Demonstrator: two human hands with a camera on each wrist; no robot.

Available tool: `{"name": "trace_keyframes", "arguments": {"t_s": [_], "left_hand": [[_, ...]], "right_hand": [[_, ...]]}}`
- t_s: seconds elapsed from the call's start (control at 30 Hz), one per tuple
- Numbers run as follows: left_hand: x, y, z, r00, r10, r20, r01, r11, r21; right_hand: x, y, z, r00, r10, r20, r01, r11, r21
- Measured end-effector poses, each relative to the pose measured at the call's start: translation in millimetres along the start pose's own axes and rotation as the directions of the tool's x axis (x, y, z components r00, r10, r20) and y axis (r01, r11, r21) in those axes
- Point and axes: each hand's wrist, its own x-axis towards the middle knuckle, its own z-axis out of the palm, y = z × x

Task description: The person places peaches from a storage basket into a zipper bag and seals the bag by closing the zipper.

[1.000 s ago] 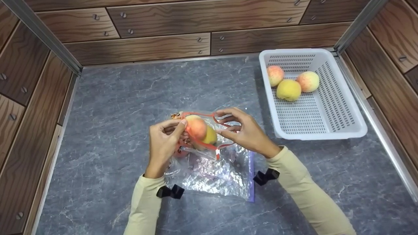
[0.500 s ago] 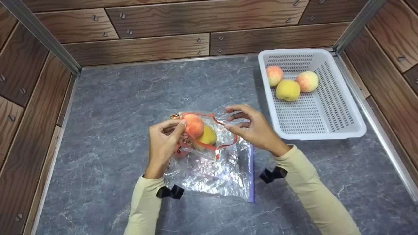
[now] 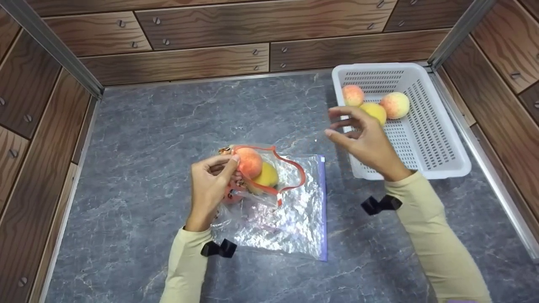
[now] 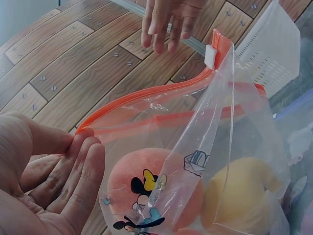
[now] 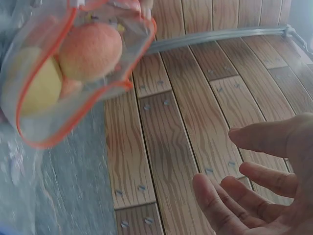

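Note:
My left hand [image 3: 208, 185] pinches the orange zip edge of a clear zip bag [image 4: 146, 100] between thumb and fingers. The bag's mouth gapes, and a cartoon print shows on its side. Inside sit a pinkish-orange peach [image 3: 249, 162] and a rounded yellow fruit [image 3: 269, 174], with another pinkish fruit [image 3: 231, 193] lower down, partly hidden by the hand. My right hand [image 3: 368, 141] holds nothing; its fingers are loosely bent over the left rim of a white plastic basket [image 3: 463, 162]. In the basket lie a yellow fruit [image 3: 375, 112] and two peaches [image 3: 396, 105], the yellow one partly covered by the hand.
A flat clear bag with a purple zip strip [image 3: 323, 210] lies on the grey marbled table [image 3: 168, 118], under and beside the orange-edged bag. Wood-patterned walls [image 3: 202, 59] with metal edging enclose the table at the back and both sides.
My right hand has left the bag's orange edge and moved right and away from me, over the basket's rim. The left hand keeps its pinch on the bag, nearly still.

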Motion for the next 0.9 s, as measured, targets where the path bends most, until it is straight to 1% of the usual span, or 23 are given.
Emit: {"name": "trace_keyframes", "arguments": {"t_s": [0.2,0.4,0.53,0.63,0.9], "left_hand": [[-0.7,-0.6,0.2,1.0,-0.004,0.0,0.004,1.0,-0.008],[-0.9,0.2,0.8,1.0,-0.018,-0.004,0.018,1.0,-0.022],[-0.6,0.6,0.9,1.0,-0.019,-0.009,0.018,1.0,-0.007],[-0.7,0.7,0.7,1.0,-0.021,-0.011,0.021,1.0,0.004],[-0.4,0.6,0.6,0.999,-0.03,-0.011,0.03,1.0,0.002]], "right_hand": [[11,3,-26,0.995,0.043,-0.086,-0.051,0.993,-0.104],[21,7,-47,0.986,0.086,-0.145,-0.116,0.969,-0.219],[28,13,-61,0.978,0.112,-0.178,-0.162,0.941,-0.297],[33,17,-70,0.973,0.135,-0.186,-0.194,0.918,-0.347],[50,37,-88,0.965,0.204,-0.165,-0.258,0.853,-0.454]]}}
